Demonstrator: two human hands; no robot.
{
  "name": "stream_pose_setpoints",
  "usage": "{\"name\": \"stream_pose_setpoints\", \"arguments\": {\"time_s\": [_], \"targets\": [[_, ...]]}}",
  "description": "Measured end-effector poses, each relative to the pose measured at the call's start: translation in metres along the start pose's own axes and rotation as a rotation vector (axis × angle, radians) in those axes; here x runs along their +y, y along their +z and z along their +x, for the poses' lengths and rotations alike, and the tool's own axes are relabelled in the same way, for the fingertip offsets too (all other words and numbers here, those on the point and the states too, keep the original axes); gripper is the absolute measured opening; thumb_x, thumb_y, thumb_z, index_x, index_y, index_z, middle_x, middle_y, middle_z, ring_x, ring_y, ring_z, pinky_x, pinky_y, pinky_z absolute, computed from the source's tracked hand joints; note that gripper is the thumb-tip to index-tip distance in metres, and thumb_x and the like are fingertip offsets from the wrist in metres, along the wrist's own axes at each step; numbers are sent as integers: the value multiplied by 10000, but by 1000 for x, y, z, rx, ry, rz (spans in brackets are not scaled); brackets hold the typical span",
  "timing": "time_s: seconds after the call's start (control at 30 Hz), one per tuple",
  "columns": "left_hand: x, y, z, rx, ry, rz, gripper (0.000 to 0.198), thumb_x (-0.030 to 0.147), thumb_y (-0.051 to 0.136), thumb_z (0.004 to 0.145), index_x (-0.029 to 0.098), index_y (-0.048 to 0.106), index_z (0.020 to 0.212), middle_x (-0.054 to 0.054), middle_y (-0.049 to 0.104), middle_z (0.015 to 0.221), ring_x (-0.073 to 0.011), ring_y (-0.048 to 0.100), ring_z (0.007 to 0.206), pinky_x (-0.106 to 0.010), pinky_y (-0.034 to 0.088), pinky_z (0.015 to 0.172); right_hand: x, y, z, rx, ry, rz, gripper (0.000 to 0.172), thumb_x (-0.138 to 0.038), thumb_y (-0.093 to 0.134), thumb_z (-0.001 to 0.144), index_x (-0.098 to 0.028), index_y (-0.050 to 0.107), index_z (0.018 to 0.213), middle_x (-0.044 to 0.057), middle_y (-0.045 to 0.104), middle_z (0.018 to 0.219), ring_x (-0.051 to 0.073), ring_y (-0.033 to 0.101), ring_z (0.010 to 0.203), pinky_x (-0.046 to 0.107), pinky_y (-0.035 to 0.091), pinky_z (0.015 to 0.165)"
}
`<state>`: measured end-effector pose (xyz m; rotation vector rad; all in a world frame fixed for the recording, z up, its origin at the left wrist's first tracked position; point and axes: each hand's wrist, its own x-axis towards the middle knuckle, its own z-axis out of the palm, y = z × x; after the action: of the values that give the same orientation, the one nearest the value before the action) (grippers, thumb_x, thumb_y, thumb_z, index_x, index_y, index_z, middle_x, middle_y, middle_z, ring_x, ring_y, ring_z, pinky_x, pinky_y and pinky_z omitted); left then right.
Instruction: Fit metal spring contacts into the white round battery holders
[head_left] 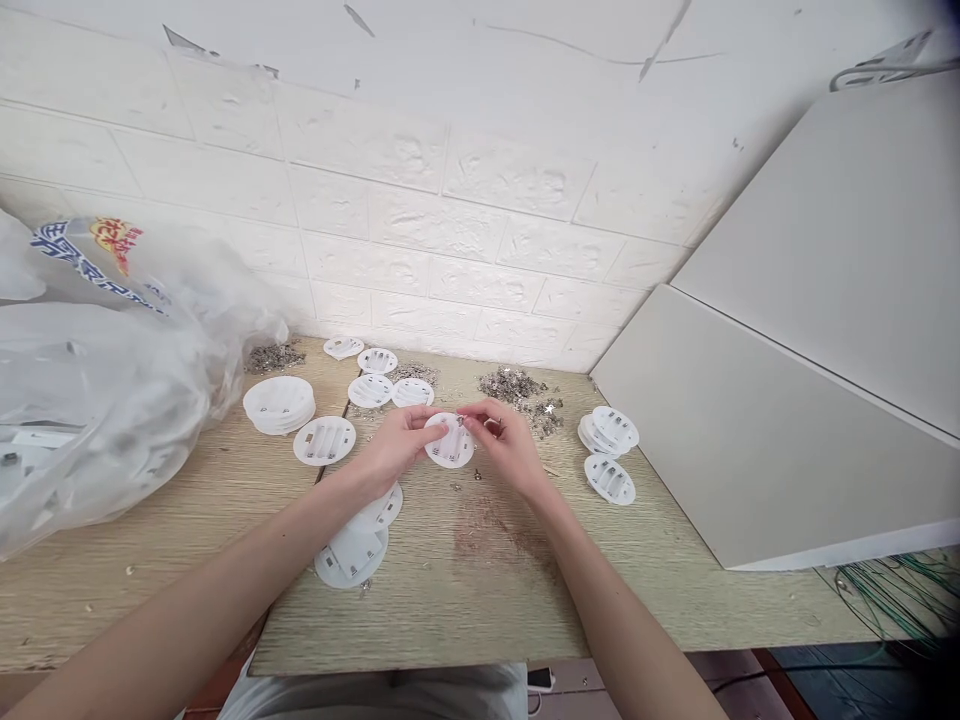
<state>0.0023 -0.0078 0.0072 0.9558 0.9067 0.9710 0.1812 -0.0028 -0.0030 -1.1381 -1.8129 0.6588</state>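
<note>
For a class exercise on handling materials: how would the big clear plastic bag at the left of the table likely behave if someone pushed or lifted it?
The plastic bag looks thin and crumpled, so it would probably be floppy and sag rather than hold its shape. Its glossy film suggests it may be slippery. It bulges over the table with parts dimly visible inside, so it may be fairly heavy.

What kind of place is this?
Probably a small hand-assembly bench, not a home table: stacks of identical white plastic discs, loose piles of small metal parts on the wooden table, and a big plastic bag beside them.
</note>
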Motion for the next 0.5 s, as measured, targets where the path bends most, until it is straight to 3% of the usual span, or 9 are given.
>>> {"name": "stream_pose_setpoints", "arguments": {"time_s": [0.23, 0.37, 0.5], "targets": [[-1, -2, 0, 6, 28, 127, 336, 328, 832, 634, 181, 759, 928, -65, 743, 900, -184, 650, 817, -289, 463, 734, 4, 0, 1, -21, 63, 48, 158, -299, 566, 872, -203, 692, 873, 38, 610, 844, 151, 537, 745, 282, 412, 641], [0, -2, 0, -6, 47, 158, 356, 256, 825, 604, 186, 746, 944, -60, 748, 941, -175, 645, 792, -285, 460, 720, 2, -2, 1, 4, 147, 244, 228, -414, 597, 860, -194, 647, 892, 12, 574, 771, 132, 484, 682, 271, 388, 610], [2, 1, -1, 60, 148, 246, 272, 179, 774, 619, 180, 709, 883, -36, 731, 832, -175, 637, 736, -285, 456, 693, -4, -4, 1, 16, 240, 454, 340, -521, 659, 815, -197, 626, 912, -45, 447, 640, 92, 348, 551, 255, 286, 533]]}}
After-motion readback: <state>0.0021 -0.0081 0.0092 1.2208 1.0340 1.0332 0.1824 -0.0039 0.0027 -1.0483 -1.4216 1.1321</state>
